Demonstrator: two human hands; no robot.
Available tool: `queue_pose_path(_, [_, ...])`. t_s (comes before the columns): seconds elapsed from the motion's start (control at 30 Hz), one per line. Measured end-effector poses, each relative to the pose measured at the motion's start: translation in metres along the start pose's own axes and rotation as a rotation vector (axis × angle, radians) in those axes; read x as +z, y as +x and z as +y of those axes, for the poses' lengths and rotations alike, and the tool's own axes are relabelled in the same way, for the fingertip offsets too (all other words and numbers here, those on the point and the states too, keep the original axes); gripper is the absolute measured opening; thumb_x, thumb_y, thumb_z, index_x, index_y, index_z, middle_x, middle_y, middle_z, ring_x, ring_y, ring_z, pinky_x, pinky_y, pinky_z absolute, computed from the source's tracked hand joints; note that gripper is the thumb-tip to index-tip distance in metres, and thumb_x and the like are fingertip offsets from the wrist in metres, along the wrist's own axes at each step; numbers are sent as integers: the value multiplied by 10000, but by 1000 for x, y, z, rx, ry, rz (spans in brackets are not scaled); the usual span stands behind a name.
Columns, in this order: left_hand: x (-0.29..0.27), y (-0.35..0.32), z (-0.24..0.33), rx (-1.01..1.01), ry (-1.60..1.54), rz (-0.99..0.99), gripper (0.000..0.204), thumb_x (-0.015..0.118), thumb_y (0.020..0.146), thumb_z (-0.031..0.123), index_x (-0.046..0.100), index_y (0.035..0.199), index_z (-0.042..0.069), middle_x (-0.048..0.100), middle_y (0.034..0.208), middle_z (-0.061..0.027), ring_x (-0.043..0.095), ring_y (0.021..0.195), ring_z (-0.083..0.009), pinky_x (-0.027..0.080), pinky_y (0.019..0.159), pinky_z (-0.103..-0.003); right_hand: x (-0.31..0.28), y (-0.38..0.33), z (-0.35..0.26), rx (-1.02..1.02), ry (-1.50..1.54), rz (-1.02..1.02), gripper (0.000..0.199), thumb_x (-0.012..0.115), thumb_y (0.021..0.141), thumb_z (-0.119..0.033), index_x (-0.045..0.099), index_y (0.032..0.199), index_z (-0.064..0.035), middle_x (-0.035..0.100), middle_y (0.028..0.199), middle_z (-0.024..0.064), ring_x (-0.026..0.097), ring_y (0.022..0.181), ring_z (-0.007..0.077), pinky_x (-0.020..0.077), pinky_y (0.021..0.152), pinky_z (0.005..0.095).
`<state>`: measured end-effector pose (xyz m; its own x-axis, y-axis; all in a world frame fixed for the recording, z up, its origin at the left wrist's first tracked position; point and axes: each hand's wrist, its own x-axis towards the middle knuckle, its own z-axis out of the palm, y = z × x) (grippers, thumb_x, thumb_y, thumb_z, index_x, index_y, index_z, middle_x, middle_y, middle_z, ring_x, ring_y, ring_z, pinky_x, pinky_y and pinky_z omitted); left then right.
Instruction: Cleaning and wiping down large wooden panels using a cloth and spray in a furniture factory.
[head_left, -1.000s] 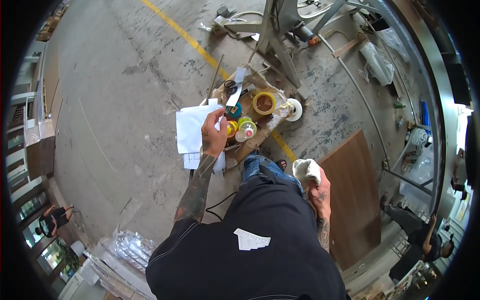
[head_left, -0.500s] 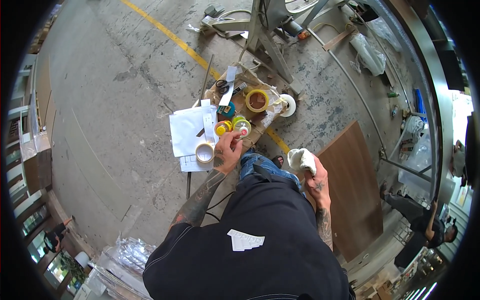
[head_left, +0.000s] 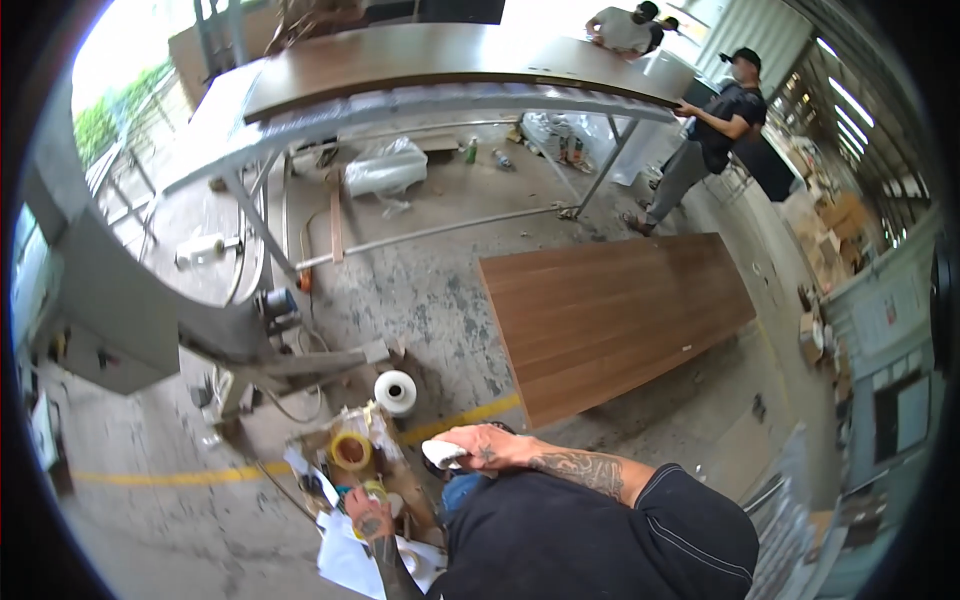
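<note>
My left hand [head_left: 369,512] is low over the cluttered work stand, its fingers bent against a clear bottle of yellow-green liquid [head_left: 376,490]; the fingertips are small and partly hidden. My right hand [head_left: 488,446] is in front of my body, closed around a bunched white cloth [head_left: 443,453]. Beside the bottle lies a roll of yellow tape [head_left: 351,451]. White paper sheets [head_left: 343,562] spread under my left forearm, with a roll of pale tape [head_left: 408,561] on them. A white roll [head_left: 395,393] sits at the stand's far end.
A large brown wood-look panel [head_left: 615,325] lies ahead to the right. Beyond, another panel [head_left: 400,60] rests on a metal-framed table, with a co-worker [head_left: 725,115] at its right end and others behind. A grey machine [head_left: 130,300] stands at the left, cables around its base.
My view has swung up and to the right, bringing the table and co-workers into sight. My left hand stays by the bottle; my right hand still has the cloth, now across my front.
</note>
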<state>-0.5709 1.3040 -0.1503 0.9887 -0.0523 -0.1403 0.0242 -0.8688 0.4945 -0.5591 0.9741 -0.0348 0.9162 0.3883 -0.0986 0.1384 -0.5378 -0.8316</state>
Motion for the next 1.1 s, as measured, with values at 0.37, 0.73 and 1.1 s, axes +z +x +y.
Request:
queue_pose_path(0.37, [-84, 55, 43, -89, -193, 1, 643, 911, 588, 222, 559, 1106, 76, 636, 973, -104, 647, 883, -242, 534, 805, -351, -33, -36, 38, 99, 46, 190, 574, 682, 817, -84, 509, 1364, -89, 625, 1227, 167, 619, 1120, 369, 501, 931, 412])
queue_pose_path(0.73, [-92, 97, 265, 53, -1358, -94, 673, 562, 941, 597, 463, 1339, 62, 638, 1082, -145, 661, 958, -270, 548, 859, -398, -91, -48, 133, 99, 774, 477, 326, 584, 952, -177, 596, 1252, -50, 680, 1154, 62, 608, 1053, 147, 483, 901, 316])
queue_pose_path(1.1, [-34, 105, 415, 527, -60, -437, 849, 932, 605, 239, 366, 1199, 22, 573, 1031, -151, 617, 951, -336, 499, 840, -410, -140, -100, 179, 167, 1230, 859, 271, 610, 977, -265, 675, 1130, -51, 679, 1025, -4, 616, 952, 87, 508, 834, 273])
